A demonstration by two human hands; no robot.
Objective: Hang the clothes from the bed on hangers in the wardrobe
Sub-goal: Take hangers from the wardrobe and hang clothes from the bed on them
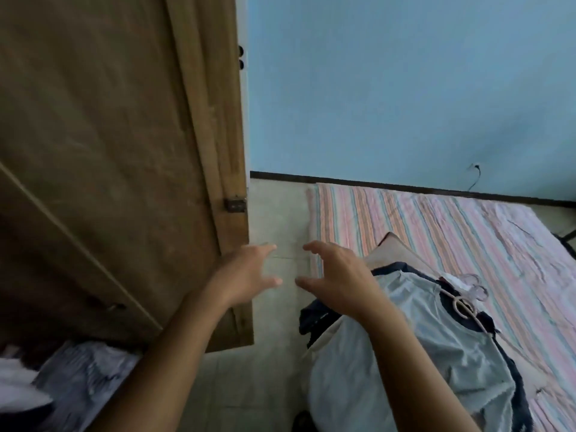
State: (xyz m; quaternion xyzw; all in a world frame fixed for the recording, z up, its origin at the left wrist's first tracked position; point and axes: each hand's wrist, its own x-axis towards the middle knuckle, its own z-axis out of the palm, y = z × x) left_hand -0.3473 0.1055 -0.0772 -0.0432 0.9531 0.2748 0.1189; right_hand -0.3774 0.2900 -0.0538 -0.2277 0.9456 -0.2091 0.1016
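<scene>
Both hands reach forward empty, left hand (246,272) and right hand (336,275) with fingers spread apart. A grey shirt (414,353) and hanger (464,304) lie on the bed (467,226) just right of the right fingers.

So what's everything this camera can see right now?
wardrobe door: one, brown wood, open, at left
hinge: one, dark metal, on the door's edge
wall: one, light blue, behind the bed
bed sheet: one, pink striped, at right
grey shirt: one, dark trim, topmost on the bed's pile
hangers: at least two, one pale and one clear, on the shirt
clothes: several, grey and white, bottom left
left hand: open, holds nothing
right hand: open, above the pile
</scene>
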